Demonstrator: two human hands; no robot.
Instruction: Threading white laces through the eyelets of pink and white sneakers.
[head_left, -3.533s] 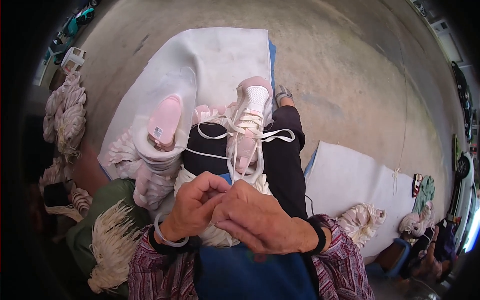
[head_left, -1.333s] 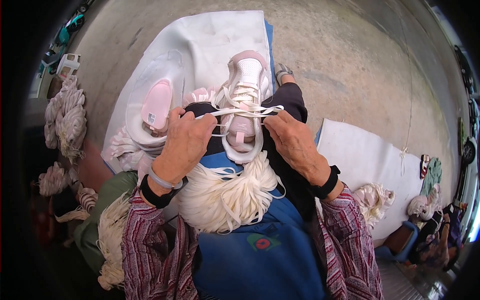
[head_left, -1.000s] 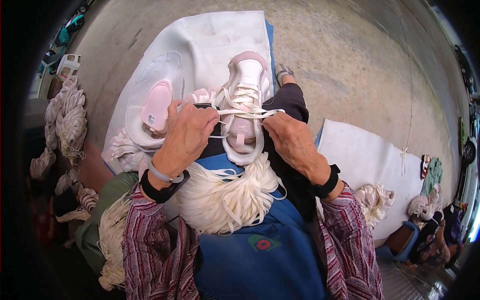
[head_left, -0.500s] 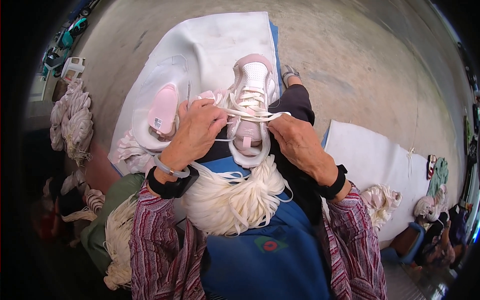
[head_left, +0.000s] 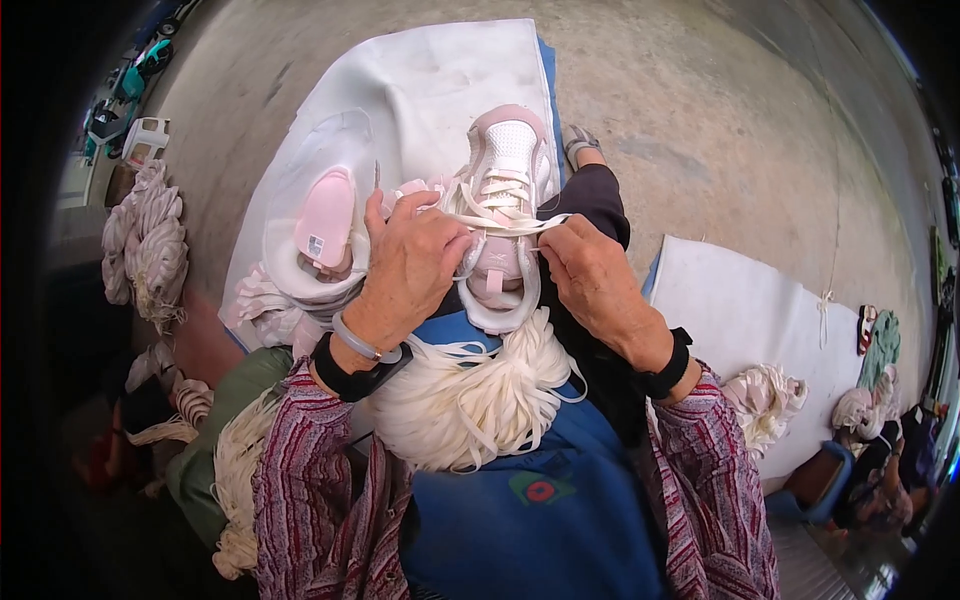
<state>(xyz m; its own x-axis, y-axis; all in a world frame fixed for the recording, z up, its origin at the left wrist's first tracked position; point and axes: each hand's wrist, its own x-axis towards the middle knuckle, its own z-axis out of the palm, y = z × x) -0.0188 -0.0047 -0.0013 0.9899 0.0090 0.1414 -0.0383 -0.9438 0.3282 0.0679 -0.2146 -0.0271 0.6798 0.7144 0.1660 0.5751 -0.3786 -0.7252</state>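
A white and pink sneaker (head_left: 510, 150) lies across my lap, toe pointing away, with a cream shoelace (head_left: 505, 225) crossing its tongue. My right hand (head_left: 595, 275) pinches the lace at the shoe's right side. On the left side, my left hand (head_left: 405, 265) is curled at the lace, its thumb close to the eyelets; the fingertips are partly hidden. A thin metal tool (head_left: 377, 175) sticks up beside its fingers. Left of that hand sits another shoe with a pink insole (head_left: 327, 217). Below the sneaker, a thick bundle of cream laces (head_left: 480, 400) rests on my lap.
A white sheet (head_left: 440, 70) is spread under the shoes. Pinkish lace bundles (head_left: 145, 235) hang at the far left beside a white stool (head_left: 147, 138). Another white sheet (head_left: 740, 310) lies at the right with a lace bundle (head_left: 765, 395). A foot in a sandal (head_left: 582, 145) shows beyond the sneaker.
My left hand has moved right and slightly down, closer to the sneaker. The right hand has shifted slightly left and up, drawing nearer the lace crossing.
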